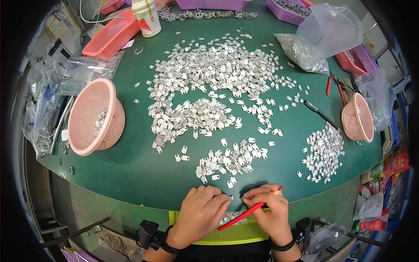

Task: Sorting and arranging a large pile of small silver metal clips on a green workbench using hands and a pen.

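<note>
- Take clock directions from the two hands, with 12 o'clock straight ahead across the dark-green, flat-topped bench (144,183).
- Judge progress as partial: one small, flat, silver-white metal tag (231,198) in hand, with very many others loose on the bench.
- Count as probably left: the broad silver-white tag heap (214,74) far out at 12 o'clock, plus the smaller near heap (231,160) just ahead.
- Count as possibly done: the compact side heap (324,153) at 2 o'clock, or the tags in the yellow-green perforated plastic tray (244,239) at 6 o'clock. Cannot confirm either from this view.
- Note tag form: thin, roughly rectangular, pale and shiny, with a dark cut-out visible at one end on several loose pieces. Too small for finer detail.
- Locate the held tag at 12 o'clock from the left hand (201,208), pinched between closed thumb and forefinger.
- Find the right hand (273,207) with fingers curled closed around a slim red stick (244,215), slanting from 2 to 8 o'clock. Cannot tell about anything else at the fingertips.
</note>
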